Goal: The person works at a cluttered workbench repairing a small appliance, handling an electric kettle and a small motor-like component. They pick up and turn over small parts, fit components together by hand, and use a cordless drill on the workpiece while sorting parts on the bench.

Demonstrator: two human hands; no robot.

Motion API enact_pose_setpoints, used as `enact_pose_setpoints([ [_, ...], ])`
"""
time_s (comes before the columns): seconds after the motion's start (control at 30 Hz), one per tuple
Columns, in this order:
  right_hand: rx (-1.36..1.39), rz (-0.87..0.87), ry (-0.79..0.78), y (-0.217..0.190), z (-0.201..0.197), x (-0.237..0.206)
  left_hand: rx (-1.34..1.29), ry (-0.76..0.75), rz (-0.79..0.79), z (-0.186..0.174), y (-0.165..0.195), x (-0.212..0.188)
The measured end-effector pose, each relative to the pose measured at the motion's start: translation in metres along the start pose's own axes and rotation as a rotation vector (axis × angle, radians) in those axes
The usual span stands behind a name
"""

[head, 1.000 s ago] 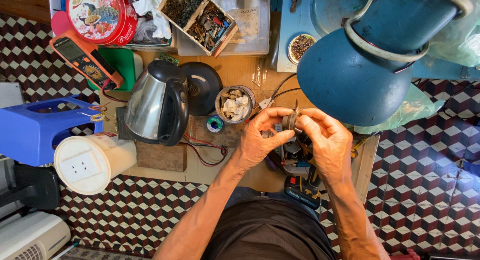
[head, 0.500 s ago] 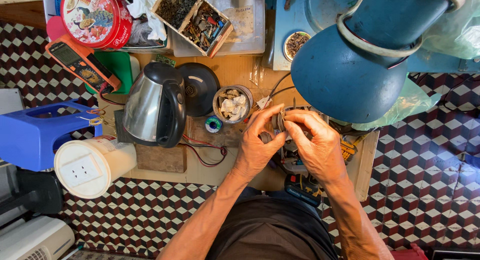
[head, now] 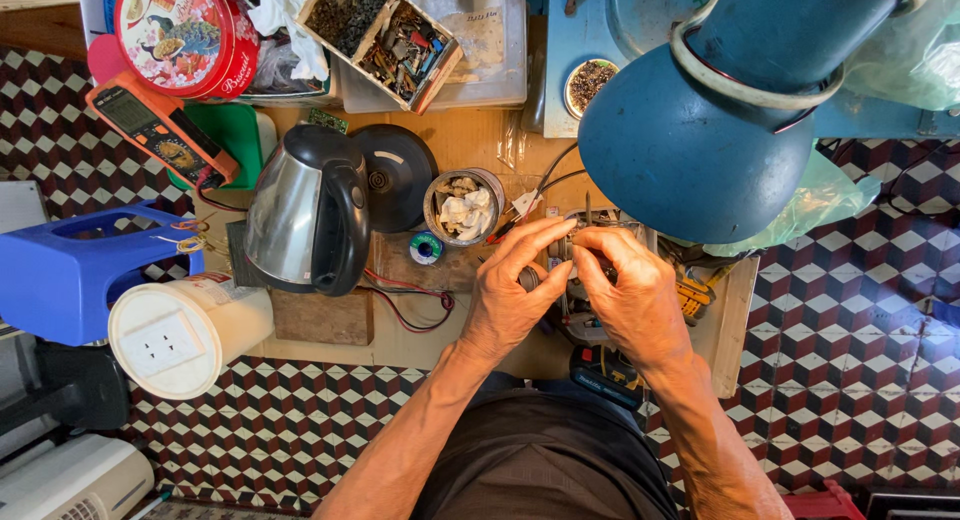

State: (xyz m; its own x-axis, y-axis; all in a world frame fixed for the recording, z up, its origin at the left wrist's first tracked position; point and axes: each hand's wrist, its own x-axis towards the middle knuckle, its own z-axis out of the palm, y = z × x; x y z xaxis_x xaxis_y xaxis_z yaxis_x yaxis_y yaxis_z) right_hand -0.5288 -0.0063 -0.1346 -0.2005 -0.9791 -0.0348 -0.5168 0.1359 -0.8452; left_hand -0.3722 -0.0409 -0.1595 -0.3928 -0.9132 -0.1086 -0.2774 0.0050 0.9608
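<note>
Working close together near the right front edge of the wooden workbench (head: 470, 145), both hands meet over a small metal part (head: 562, 248) that is mostly hidden by the fingers. The left hand (head: 510, 295) has its fingers curled, with thumb and forefinger pinched on the part's left side. The right hand (head: 630, 295) bends its fingers inward from the other side, fingertips (head: 588, 238) pressed together on the same piece; the two hands touch. What exactly the part is cannot be told, only that it looks greyish and round, with thin dark wires (head: 548, 180) running from it toward the back of the bench.

Just left of the hands stands a round tin (head: 464, 206) stuffed with crumpled pale scraps, and in front of it a small spool (head: 426, 248) with a greenish centre. Farther left, a brushed steel kettle (head: 300, 215) with a glossy black handle lies beside its black round base (head: 395, 185). A dome-shaped, matte blue lamp shade (head: 700, 150) hangs over the right back part. At the back edge sit a divided wooden box (head: 385, 35) of small hardware and a red round tin (head: 180, 30). An orange multimeter (head: 160, 130) lies at the left back corner.
</note>
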Motion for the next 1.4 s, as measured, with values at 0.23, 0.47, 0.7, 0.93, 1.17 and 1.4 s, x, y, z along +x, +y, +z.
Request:
enact_pose_setpoints([
  [0.23,-0.041,0.002,0.021,0.001,0.0,-0.003,-0.079,-0.001,-0.009,0.001,-0.002,0.001],
  [0.47,-0.131,-0.004,0.036,-0.01,-0.002,-0.002,-0.333,-0.108,-0.202,0.001,-0.016,0.0],
  [0.7,-0.197,-0.076,0.06,-0.017,-0.007,0.0,-0.625,-0.203,-0.29,0.001,-0.02,0.005],
  [0.93,-0.179,-0.074,0.064,-0.02,-0.008,0.001,-0.751,-0.255,-0.344,-0.002,-0.012,0.008],
  [1.17,-0.129,-0.027,0.042,-0.021,-0.009,0.001,-0.699,-0.264,-0.316,-0.003,-0.013,0.012],
  [1.4,-0.046,0.034,0.015,-0.021,-0.013,-0.011,-0.678,-0.156,-0.352,-0.005,-0.025,-0.006],
])
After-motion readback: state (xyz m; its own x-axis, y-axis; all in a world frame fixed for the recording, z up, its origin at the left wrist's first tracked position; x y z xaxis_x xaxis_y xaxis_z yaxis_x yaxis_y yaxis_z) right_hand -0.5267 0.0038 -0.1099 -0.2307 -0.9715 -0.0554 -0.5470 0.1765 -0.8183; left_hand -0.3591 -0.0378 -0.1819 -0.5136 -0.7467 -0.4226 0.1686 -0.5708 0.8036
